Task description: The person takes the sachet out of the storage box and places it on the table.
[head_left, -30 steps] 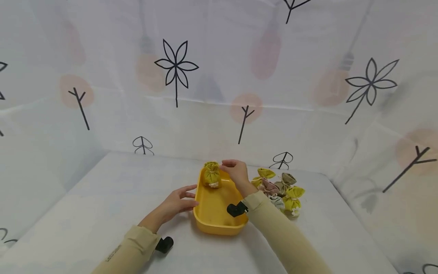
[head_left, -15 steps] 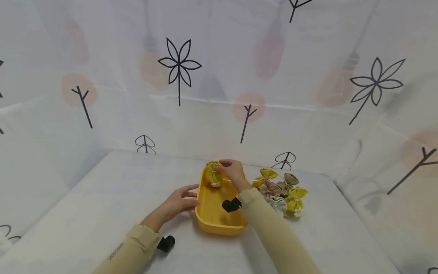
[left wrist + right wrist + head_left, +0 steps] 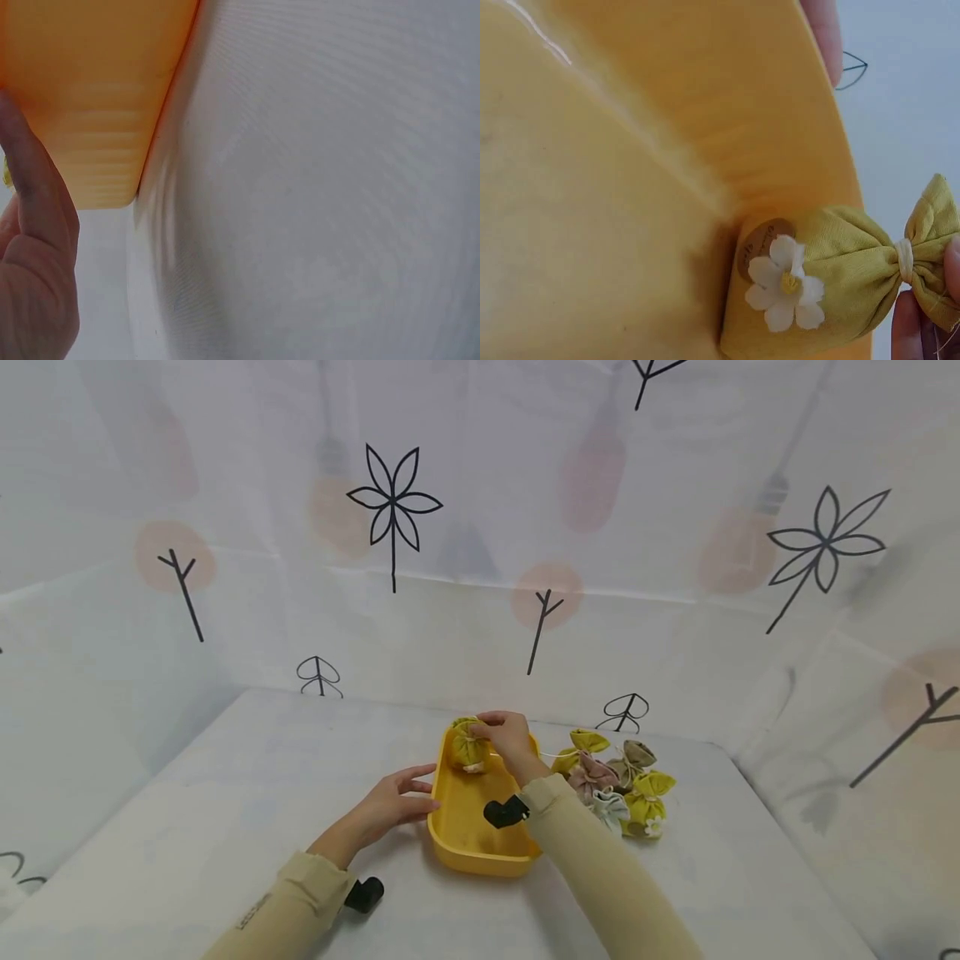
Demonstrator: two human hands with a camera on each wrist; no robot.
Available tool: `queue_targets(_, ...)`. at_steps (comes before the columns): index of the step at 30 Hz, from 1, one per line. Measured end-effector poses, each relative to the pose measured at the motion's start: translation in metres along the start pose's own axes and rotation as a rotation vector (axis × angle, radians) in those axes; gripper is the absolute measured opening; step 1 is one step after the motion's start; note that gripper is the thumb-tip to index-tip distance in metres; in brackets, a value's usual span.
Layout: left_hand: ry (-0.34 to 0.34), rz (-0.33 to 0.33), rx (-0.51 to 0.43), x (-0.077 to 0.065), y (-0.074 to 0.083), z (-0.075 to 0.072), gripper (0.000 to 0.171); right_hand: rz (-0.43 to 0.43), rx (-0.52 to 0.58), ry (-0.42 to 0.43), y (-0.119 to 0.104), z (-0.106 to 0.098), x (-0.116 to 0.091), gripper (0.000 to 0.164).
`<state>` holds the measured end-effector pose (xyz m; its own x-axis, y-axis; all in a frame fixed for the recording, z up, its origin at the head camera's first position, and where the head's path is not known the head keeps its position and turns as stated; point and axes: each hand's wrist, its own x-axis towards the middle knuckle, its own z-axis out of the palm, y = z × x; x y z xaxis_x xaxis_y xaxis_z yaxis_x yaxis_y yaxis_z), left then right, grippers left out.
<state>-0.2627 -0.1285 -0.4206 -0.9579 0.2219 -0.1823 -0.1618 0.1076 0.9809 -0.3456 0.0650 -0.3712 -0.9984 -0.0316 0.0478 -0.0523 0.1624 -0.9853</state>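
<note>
A yellow-green drawstring sachet [image 3: 468,747] stands upright in the far left corner of a yellow plastic tub [image 3: 468,814]. The right wrist view shows a white fabric flower and a round brown label on the sachet [image 3: 832,262], its neck tied with pale cord. My right hand [image 3: 510,739] pinches its gathered top between thumb and fingers. With nearly straight fingers, my left hand [image 3: 386,806] touches the outside of the tub's left wall. In the left wrist view, that hand [image 3: 37,247] lies along the tub's side [image 3: 97,112].
Right of the tub lies a cluster of similar sachets: a pink one [image 3: 590,774], a pale grey-blue one [image 3: 611,807], an olive-brown one [image 3: 632,760] and yellow-green ones [image 3: 645,802]. A white cloth [image 3: 247,810] covers the table, and a patterned curtain [image 3: 450,635] hangs behind.
My right hand has moved slightly left from beside the sachet onto its top and now pinches it. My left hand keeps its place on the tub. The head view has shifted slightly.
</note>
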Motion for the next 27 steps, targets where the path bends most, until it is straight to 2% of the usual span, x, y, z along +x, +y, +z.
queue_targets(12,0.009,-0.003,0.012,-0.001,0.002,0.002,0.067,0.022,0.021,0.030,-0.015,-0.017,-0.011,0.022)
queue_targets(27,0.021,-0.002,0.023,-0.001,0.001,0.002,0.066,-0.037,-0.016,0.022,-0.030,-0.031,-0.041,0.020)
